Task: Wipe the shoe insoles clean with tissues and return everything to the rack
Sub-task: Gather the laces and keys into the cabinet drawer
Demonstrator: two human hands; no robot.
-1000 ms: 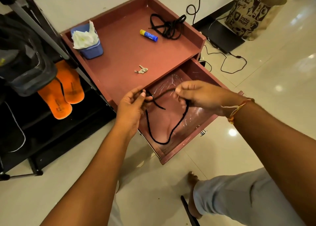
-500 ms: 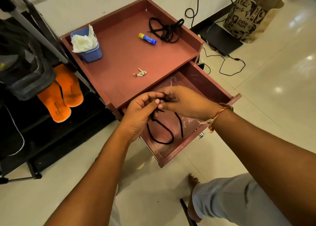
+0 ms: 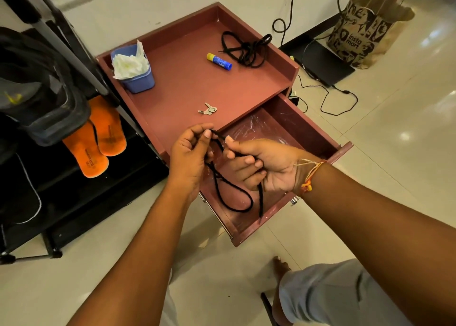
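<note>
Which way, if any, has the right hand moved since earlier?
Yes: the right hand, holding the black lace, moved left over the drawer, closer to the keys.

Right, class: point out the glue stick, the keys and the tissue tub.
glue stick (image 3: 220, 61), head view, middle of the blue barrel.
keys (image 3: 208, 109), head view, centre of the key bunch.
tissue tub (image 3: 139, 81), head view, blue front wall.

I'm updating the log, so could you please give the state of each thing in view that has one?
Drawer: pulled open.
Black shoelace: pinched by left hand, gripped by right hand, loop hanging over drawer.
Second shoelace: bundled on cabinet top.
Glue stick: lying on its side.
Tissue tub: full of tissues.
Orange insoles: lying on rack shelf.
</note>
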